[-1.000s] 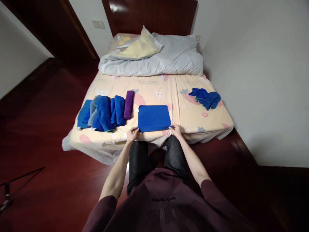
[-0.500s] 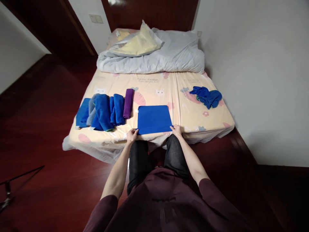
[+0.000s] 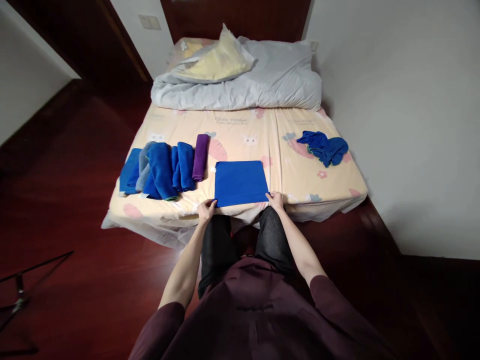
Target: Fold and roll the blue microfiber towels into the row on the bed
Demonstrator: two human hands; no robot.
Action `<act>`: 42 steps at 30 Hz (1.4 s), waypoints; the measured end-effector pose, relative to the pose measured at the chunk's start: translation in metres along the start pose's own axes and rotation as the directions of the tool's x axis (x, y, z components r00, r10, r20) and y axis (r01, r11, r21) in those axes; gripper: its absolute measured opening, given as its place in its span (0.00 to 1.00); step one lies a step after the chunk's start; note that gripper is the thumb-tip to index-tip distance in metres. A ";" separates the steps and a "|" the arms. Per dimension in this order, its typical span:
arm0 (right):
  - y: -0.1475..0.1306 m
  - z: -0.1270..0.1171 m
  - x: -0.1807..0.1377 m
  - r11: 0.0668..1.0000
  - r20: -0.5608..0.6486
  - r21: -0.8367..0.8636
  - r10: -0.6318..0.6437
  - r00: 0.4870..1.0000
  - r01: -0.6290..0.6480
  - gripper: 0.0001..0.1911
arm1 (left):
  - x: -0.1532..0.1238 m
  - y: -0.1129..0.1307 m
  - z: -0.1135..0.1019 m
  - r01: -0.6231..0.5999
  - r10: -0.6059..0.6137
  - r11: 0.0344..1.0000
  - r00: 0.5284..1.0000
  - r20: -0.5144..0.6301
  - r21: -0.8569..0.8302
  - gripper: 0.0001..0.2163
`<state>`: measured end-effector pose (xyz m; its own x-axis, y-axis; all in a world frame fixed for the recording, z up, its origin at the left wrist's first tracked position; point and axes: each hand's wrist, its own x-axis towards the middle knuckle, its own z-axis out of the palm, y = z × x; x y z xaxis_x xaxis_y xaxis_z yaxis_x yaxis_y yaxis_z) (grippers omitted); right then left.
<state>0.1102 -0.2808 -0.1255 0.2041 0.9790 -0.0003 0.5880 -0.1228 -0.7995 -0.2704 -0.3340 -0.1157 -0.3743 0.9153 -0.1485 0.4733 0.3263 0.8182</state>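
Note:
A blue towel (image 3: 241, 182) lies flat as a near-rectangle at the front of the bed, a small white tag on its left edge. My left hand (image 3: 206, 209) pinches its near left corner. At the near right corner, my right hand (image 3: 276, 200) is closed on the cloth in the same way. To the left lie several folded or rolled towels: a purple towel (image 3: 201, 157), blue towels (image 3: 161, 167) and a grey one (image 3: 144, 165). A crumpled heap of blue cloth (image 3: 325, 148) with green edging rests on the right side.
The bed (image 3: 240, 122) has a cream sheet with carrot and rabbit prints. A grey quilt (image 3: 277, 75) and a pale yellow pillow (image 3: 221, 57) are bunched at its head. A white wall (image 3: 397, 125) stands right; a black metal stand (image 3: 20, 295) is on the floor at left.
The view has shifted slightly. Both hands stay at the blue towel's near corners, and the fold line near its front edge no longer shows clearly.

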 end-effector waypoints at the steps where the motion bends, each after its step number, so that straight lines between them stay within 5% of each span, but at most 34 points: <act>1: 0.001 -0.001 0.000 1.000 0.004 -0.007 -0.004 1.000 0.004 0.13 | 0.001 0.000 0.001 0.005 -0.005 1.000 1.000 -0.005 0.005 0.11; 24: -0.006 0.028 -0.020 0.975 -0.200 -0.219 -0.016 0.980 -0.029 0.14 | 0.008 -0.004 0.023 -0.023 0.033 0.963 0.999 -0.033 0.267 0.11; 42: 0.007 0.036 -0.025 0.996 -0.194 -0.081 -0.038 0.980 0.023 0.15 | -0.002 0.006 0.036 -0.073 0.099 0.957 0.992 -0.079 0.280 0.13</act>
<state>0.0809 -0.3002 -0.1523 0.3292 0.9328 0.1467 0.6538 -0.1131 -0.7481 -0.2384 -0.3250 -0.1302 -0.3876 0.9216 -0.0229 0.7035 0.3118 0.6386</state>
